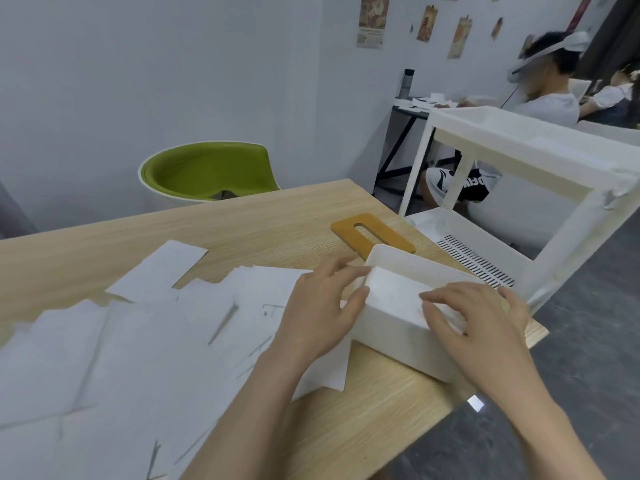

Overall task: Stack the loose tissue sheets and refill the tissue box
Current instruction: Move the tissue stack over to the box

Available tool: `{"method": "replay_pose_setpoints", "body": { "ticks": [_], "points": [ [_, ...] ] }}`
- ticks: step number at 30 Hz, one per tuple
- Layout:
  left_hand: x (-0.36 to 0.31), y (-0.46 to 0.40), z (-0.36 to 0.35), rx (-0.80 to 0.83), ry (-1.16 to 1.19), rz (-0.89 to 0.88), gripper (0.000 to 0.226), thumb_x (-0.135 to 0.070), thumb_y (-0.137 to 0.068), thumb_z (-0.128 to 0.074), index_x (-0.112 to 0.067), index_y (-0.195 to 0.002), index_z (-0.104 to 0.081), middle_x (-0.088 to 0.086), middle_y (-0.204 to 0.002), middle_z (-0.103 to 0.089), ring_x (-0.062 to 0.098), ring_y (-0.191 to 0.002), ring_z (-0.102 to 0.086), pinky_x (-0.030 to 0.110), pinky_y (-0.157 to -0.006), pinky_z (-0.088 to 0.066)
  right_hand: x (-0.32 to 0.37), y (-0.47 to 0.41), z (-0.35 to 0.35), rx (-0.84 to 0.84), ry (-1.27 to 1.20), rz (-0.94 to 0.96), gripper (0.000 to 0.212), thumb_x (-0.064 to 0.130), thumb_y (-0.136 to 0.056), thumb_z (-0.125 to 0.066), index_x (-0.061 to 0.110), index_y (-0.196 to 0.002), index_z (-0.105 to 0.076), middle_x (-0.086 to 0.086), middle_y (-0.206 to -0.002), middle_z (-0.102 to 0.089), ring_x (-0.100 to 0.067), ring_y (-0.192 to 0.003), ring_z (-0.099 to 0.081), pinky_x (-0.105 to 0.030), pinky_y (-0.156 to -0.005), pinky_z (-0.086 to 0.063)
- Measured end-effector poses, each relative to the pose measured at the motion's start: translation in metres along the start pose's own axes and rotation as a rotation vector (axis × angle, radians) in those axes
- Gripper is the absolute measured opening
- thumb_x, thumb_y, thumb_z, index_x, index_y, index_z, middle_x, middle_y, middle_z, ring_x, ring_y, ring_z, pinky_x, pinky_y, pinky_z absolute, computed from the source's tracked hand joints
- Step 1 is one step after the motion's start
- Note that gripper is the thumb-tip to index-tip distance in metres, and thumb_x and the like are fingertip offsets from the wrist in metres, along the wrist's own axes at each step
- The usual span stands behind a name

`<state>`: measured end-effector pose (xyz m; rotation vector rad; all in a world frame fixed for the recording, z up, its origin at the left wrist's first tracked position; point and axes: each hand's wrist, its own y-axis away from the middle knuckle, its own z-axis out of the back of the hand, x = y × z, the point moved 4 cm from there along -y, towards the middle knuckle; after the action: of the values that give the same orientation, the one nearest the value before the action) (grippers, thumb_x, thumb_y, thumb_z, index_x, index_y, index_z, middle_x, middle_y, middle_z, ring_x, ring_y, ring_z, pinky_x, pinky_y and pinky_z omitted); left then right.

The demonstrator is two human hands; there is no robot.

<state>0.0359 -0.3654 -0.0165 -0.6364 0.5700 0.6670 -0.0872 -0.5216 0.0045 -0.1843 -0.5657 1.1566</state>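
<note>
Folded tissue stack (398,292) pressed into white tissue box (391,336) under flat right hand (485,323) fingers; left hand (322,313) fingers, extended, laid at its left end

From my remote seat: bare table (242,220) lies open behind the tissue box (398,327); a white cart (554,161) blocks the right, loose sheets (138,341) cover the left, wooden lid (372,233) just beyond.
</note>
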Motion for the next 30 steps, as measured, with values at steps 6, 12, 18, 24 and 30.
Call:
{"method": "replay_pose_setpoints", "body": {
  "ticks": [6, 12, 18, 24, 30],
  "points": [
    [0.036, 0.060, 0.043, -0.109, 0.058, 0.186, 0.026, -0.033, -0.097, -0.053, -0.038, -0.121, -0.062, -0.025, -0.128, -0.053, -0.010, -0.115, -0.047, 0.017, -0.091, -0.043, 0.056, 0.015, -0.013, 0.018, -0.305, 0.165, 0.028, 0.048, -0.083, -0.044, 0.040, -0.099, -0.066, 0.031, -0.103, -0.057, 0.013, -0.110, -0.041, -0.008, -0.096, -0.017],
    [0.072, 0.128, 0.087, -0.271, -0.060, 0.313, 0.039, -0.048, -0.089, -0.044, -0.036, -0.119, -0.065, -0.026, -0.126, -0.053, -0.017, -0.110, -0.044, 0.026, -0.091, -0.043, 0.106, 0.031, -0.056, 0.220, -0.417, 0.183, 0.014, 0.038, -0.090, -0.057, 0.050, -0.096, -0.058, 0.035, -0.102, -0.057, 0.013, -0.112, -0.040, -0.023, -0.097, -0.030],
    [0.099, 0.187, 0.120, -0.365, -0.169, 0.401, 0.046, -0.050, -0.086, -0.040, -0.029, -0.116, -0.069, -0.015, -0.122, -0.061, 0.010, -0.114, -0.058, 0.042, -0.096, -0.047, 0.141, 0.045, -0.086, 0.383, -0.443, 0.206, 0.021, 0.030, -0.091, -0.058, 0.046, -0.105, -0.059, 0.036, -0.105, -0.054, 0.012, -0.115, -0.037, -0.031, -0.103, -0.033],
    [0.108, 0.226, 0.142, -0.513, -0.234, 0.432, 0.043, -0.045, -0.086, -0.044, -0.025, -0.113, -0.071, -0.016, -0.121, -0.058, 0.013, -0.121, -0.053, 0.051, -0.097, -0.045, 0.179, 0.061, -0.108, 0.396, -0.468, 0.277, 0.029, 0.048, -0.084, -0.046, 0.041, -0.108, -0.062, 0.033, -0.105, -0.055, 0.012, -0.114, -0.035, -0.025, -0.097, -0.034],
    [0.121, 0.253, 0.160, -0.563, -0.259, 0.492, 0.043, -0.043, -0.085, -0.044, -0.024, -0.113, -0.071, -0.012, -0.121, -0.061, 0.013, -0.121, -0.053, 0.054, -0.100, -0.043, 0.229, 0.066, -0.121, 0.426, -0.468, 0.391, 0.027, 0.039, -0.089, -0.051, 0.037, -0.113, -0.062, 0.028, -0.108, -0.056, 0.006, -0.111, -0.036, -0.020, -0.092, -0.027]
  ]
}}
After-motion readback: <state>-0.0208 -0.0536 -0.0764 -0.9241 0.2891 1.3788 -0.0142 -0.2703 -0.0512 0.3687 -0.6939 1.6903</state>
